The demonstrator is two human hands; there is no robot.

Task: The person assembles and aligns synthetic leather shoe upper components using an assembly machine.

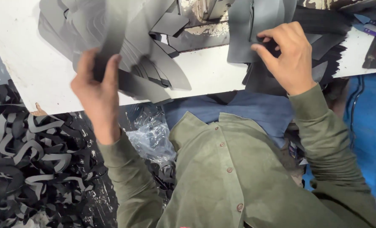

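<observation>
Left hand [96,90] at about 9 o'clock of the view, raised over the near edge of the tabletop [31,71]: thumb and fingers closed around the lower end of a fanned bundle of dark grey cut pieces [133,59], which spreads up and to 1 o'clock from the grip. Motion blur here, so how many pieces sit in the pinch is hard to tell. Right hand [287,57] at 2 o'clock, fingers curled and pinching the edge of a flat grey sheet [243,38] atop a second dark stack [319,50] lying on the tabletop. Between the two stacks, a bare white strip of tabletop with a chipped, worn patch toward 12 o'clock. Purple-handled snips [371,28] at the far 3 o'clock edge, well apart from either hand. Below the tabletop edge: olive shirt sleeves, blue cloth in the lap, crumpled clear plastic wrap [150,135] near centre, and a heap of black offcut strips [27,160] on the floor at 8 o'clock. Judgement on handling: the fan looks loose, so a firm grip low on the bundle, with edges squared against the tabletop, would keep pieces from sliding; the right hand should peel one sheet by its corner only.
</observation>
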